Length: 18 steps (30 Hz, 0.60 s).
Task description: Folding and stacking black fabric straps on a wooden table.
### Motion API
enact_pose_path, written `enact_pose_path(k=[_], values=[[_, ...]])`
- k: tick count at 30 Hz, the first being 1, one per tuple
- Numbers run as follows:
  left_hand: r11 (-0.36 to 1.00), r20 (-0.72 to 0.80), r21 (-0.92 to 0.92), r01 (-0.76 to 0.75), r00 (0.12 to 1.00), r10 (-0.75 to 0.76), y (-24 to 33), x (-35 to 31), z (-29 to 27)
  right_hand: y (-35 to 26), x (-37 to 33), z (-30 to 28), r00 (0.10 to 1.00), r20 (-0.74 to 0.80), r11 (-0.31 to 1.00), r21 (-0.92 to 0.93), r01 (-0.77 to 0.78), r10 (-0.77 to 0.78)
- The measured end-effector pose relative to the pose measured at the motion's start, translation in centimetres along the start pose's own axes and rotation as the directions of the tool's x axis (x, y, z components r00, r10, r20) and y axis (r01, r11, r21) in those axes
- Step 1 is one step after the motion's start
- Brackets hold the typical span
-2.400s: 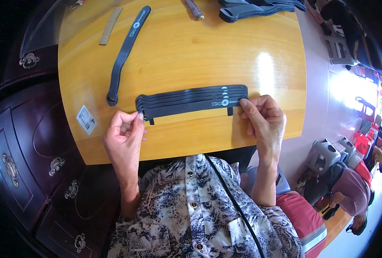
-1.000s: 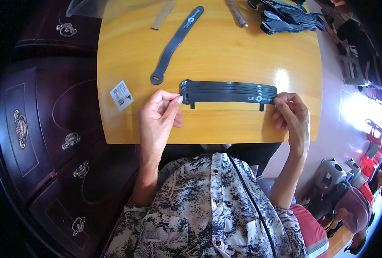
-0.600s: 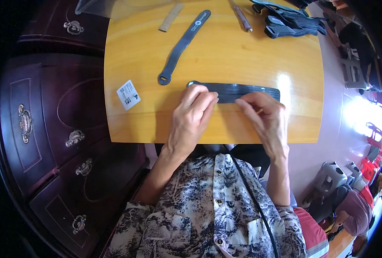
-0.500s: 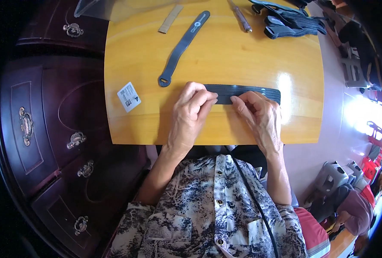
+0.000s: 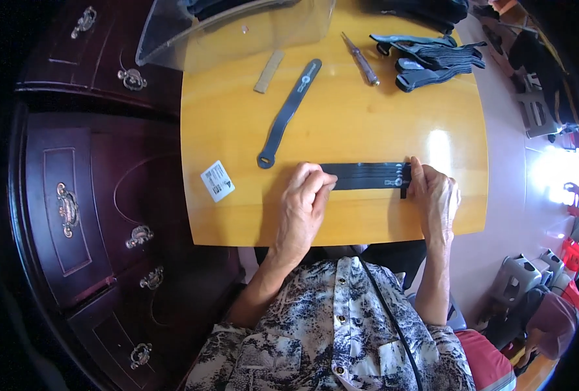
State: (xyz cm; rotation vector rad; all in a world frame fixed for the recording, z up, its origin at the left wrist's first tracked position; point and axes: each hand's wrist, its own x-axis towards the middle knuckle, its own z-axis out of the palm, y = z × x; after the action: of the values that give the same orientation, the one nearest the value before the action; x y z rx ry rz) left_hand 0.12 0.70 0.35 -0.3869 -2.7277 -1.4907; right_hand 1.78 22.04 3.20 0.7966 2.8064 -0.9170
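Note:
Several black hook-and-loop straps (image 5: 366, 176) lie side by side in a flat band just above or on the yellow tabletop (image 5: 367, 130); I cannot tell whether they touch it. My left hand (image 5: 302, 203) pinches the band's left end between thumb and fingers. At the other end, my right hand (image 5: 435, 195) grips with the thumb at the edge, and a short dark tab hangs below the band there. A single loose grey-black strap (image 5: 287, 120) with a slotted end lies slanting beyond my left hand.
A white printed label (image 5: 218, 181) lies at the left, and a brown strip (image 5: 268, 72) sits farther back. Beyond are a screwdriver (image 5: 361, 60), a pile of dark straps (image 5: 433, 62) and a clear plastic bin (image 5: 237, 39). Dark wooden drawers (image 5: 68, 208) stand on the left.
My right hand has shifted from on top of the band to its right end, uncovering more of the straps. The whole view has tilted, showing more of the plastic bin.

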Motion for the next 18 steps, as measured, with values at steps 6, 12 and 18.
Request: enact_pose_path(k=[6, 12, 18], values=[[0.982, -0.030, 0.106, -0.156, 0.987, 0.160, 0.4, 0.0, -0.2, 1.0, 0.4, 0.5, 0.991, -0.056, 0.991, -0.042, 0.123, -0.125], [0.999, -0.160, 0.035, -0.005, 0.987, 0.011, 1.5, 0.7, -2.6, -3.0, -1.6, 1.4, 0.907, 0.021, 0.881, -0.227, 0.415, -0.421], [0.927, -0.181, 0.374, -0.043, 0.976, 0.118, -1.1, 1.6, -4.3, -6.3, -2.3, 6.3, 0.684, 0.163, 0.694, 0.006, 0.720, -0.711]])
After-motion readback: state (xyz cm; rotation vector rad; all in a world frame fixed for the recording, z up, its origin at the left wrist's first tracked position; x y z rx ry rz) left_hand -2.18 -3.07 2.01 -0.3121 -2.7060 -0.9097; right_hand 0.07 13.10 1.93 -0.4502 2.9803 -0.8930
